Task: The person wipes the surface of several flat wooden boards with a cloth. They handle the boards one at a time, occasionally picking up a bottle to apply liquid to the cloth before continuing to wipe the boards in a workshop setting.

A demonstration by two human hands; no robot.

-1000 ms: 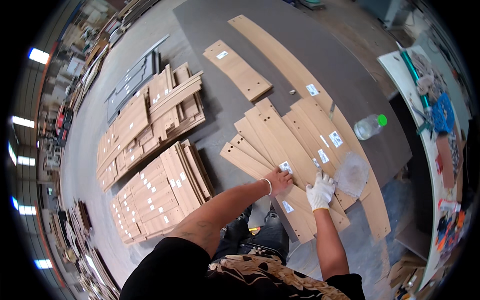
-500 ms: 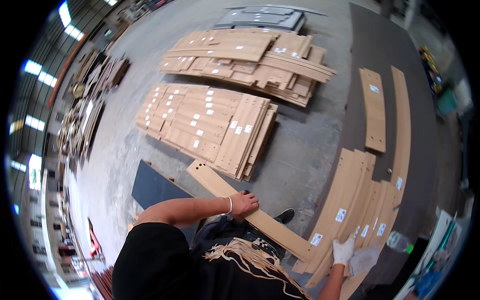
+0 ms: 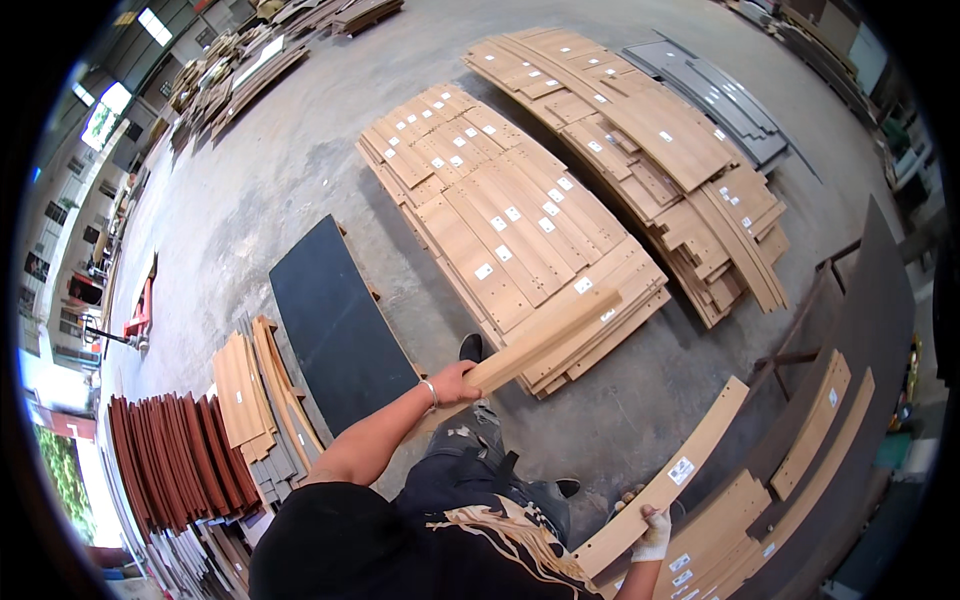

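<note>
We have our bare left hand [image 3: 457, 382] closed around the near end of a narrow wooden board [image 3: 545, 337], which slants up and away to the right. Its far end lies across the near corner of a low stack of light wooden panels [image 3: 500, 215] in our view; we cannot tell whether the two touch. A pale bracelet [image 3: 430, 393] circles our left wrist.

Our right hand [image 3: 653, 535], in a white glove, grips a curved board [image 3: 715, 425] near its lower end, with the thumb over the face. This board carries a white label [image 3: 681, 470] and tilts up to the right, in front of the edge of a dark tabletop [image 3: 880, 270]. Just beside it on that top we see a group of overlapping boards [image 3: 735, 505], then a shorter board [image 3: 815, 425] and a long thin one [image 3: 845, 440] further right.

Beyond the low stack, across a narrow gap, sits a second wooden stack [image 3: 640, 120], with grey panels [image 3: 705, 85] behind it. To our left, a dark flat panel [image 3: 345, 310] lies near upright-looking reddish-brown slats [image 3: 175, 460], and a red pallet jack [image 3: 140, 310] stands well apart on the concrete floor [image 3: 250, 190]
</note>
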